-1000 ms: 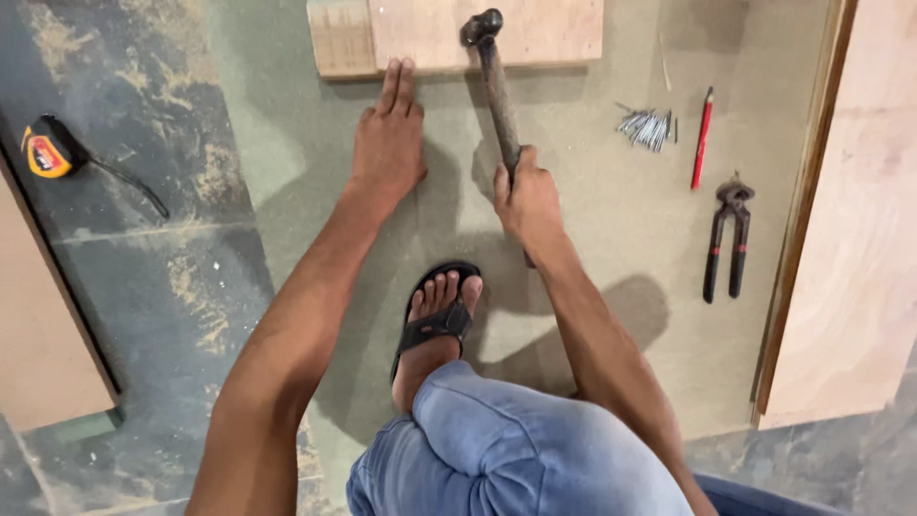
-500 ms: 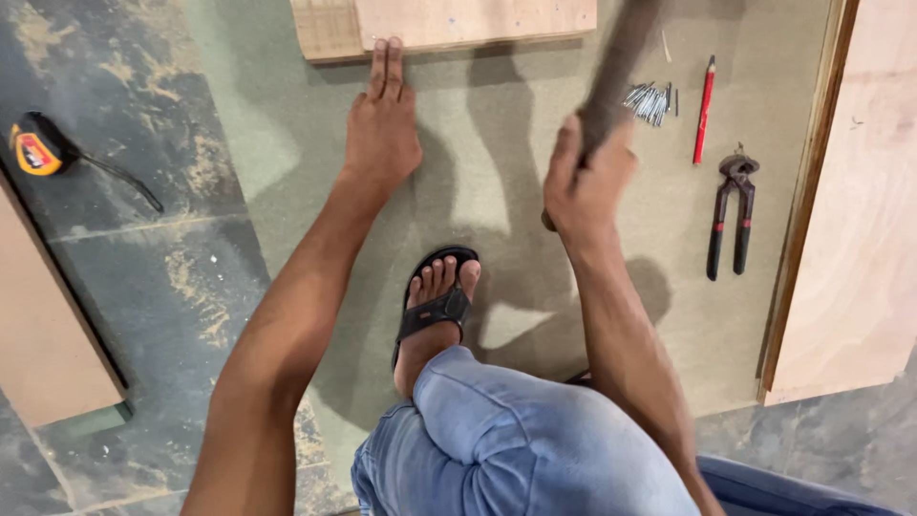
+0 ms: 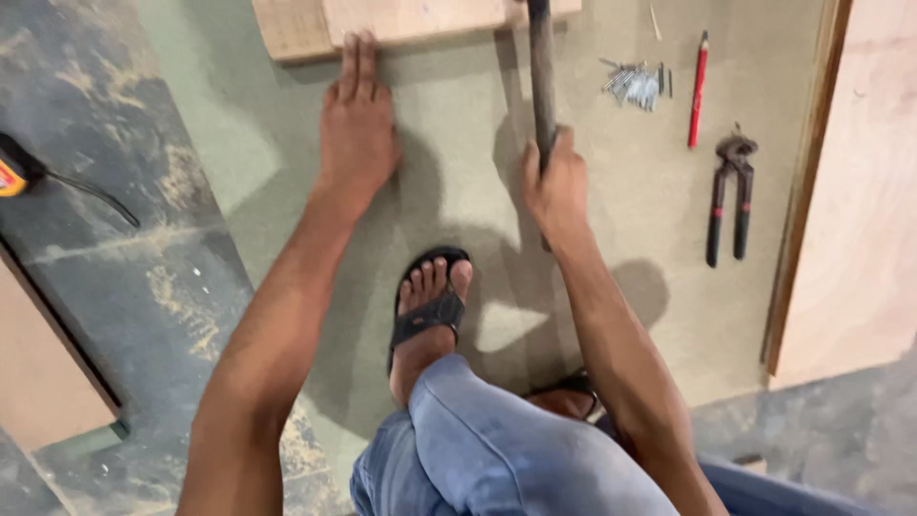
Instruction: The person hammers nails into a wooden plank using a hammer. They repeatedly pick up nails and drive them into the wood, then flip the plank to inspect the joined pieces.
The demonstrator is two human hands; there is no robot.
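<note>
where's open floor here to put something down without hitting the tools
Bare green sheet lies left of the left hand, toward the tape measure. More lies between the two hands, below the wooden board. A patch sits under the pincers, beside the leaning panel. It is crowded right of the right hand and hammer handle: nails, red pencil.

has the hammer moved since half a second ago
Yes. The hammer in the right hand has swung back down toward the wooden board, away from the nails.

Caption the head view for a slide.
Right hand grips a hammer handle while the left hand lies flat against a wooden board.
</note>
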